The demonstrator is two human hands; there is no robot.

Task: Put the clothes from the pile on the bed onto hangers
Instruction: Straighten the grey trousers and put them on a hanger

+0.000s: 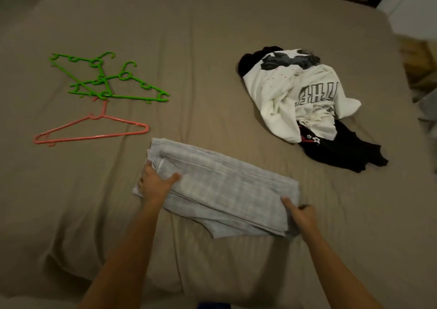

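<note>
A: Hanger count?
B: 3 total: 2 green hangers [124, 74], 1 pink hanger [103, 110].
A: Clothes?
B: 1 folded checked garment [220, 190] lying apart. Then 1 pile [300, 96] of white and black pieces bunched together. At least 2 white and 2 black patches show, but I can't tell the exact garment count.
A: Hands?
B: 2: left hand [156, 183], right hand [301, 216].
A: Beds?
B: 1 bed [189, 72].
</note>
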